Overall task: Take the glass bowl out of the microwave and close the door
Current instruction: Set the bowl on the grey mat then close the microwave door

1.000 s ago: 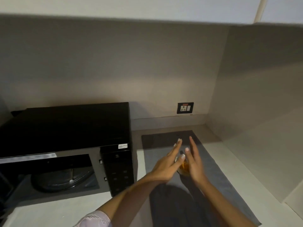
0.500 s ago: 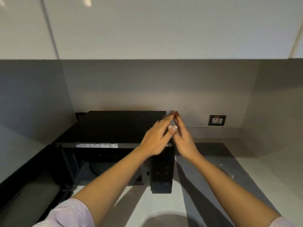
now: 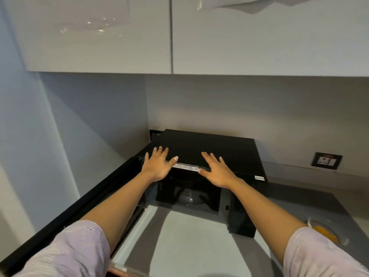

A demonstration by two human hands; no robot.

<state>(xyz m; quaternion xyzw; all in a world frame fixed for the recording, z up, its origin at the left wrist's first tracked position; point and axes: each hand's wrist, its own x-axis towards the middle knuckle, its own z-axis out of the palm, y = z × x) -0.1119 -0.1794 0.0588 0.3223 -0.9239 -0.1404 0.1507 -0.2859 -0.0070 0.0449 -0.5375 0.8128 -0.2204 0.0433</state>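
The black microwave [image 3: 219, 148] stands on the counter against the back wall. Its door [image 3: 83, 198] hangs wide open to the left, and the glass turntable [image 3: 187, 196] shows in the dark cavity. My left hand [image 3: 157, 165] lies flat, fingers spread, on the front left of the microwave's top. My right hand [image 3: 217, 169] lies flat the same way a little to the right. Neither holds anything. The glass bowl [image 3: 323, 230], with something orange in it, sits on the dark mat [image 3: 311, 204] at the right, partly hidden by my right sleeve.
White wall cupboards [image 3: 171, 37] hang low over the microwave. A side wall [image 3: 40, 136] stands close on the left behind the open door. A black socket plate [image 3: 326, 160] is on the back wall to the right. Pale counter [image 3: 189, 240] lies in front.
Both hands left the bowl on the mat, swung left and up, then spread apart and came down flat on the microwave's top. The view turned left toward the microwave.
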